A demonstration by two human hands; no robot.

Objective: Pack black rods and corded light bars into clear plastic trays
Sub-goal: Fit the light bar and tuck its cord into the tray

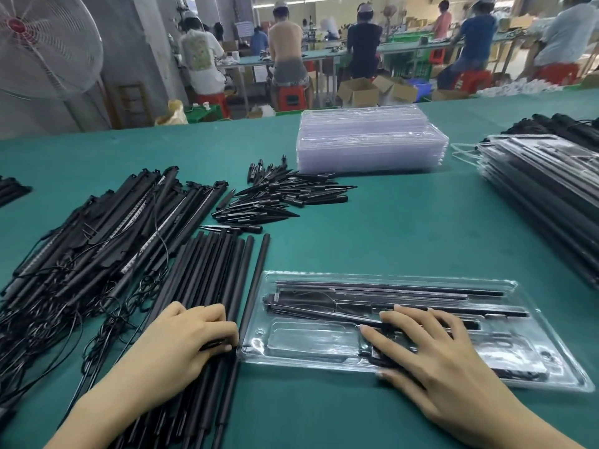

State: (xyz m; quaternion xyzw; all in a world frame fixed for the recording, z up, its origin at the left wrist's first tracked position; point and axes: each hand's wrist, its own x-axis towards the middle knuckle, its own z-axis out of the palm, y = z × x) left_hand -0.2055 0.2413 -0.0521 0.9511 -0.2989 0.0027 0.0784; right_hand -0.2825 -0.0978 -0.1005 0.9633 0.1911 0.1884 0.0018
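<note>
While pressing flat, with straightened fingers of the right hand (431, 348), on black parts seated in the clear moulded plastic tray (551, 371) near the green table's front edge — curling the left hand (191, 338) round thin black rods (223, 264) just left of it. Risking a snagged cord or an unseated bar springing up if dragged carelessly.

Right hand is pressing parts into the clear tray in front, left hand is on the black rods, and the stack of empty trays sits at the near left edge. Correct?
Not quite: the head view shows the stack of empty trays at the far side of the table, past the spike pile. The right hand on the clear tray and left hand on the black rods are right.
</note>
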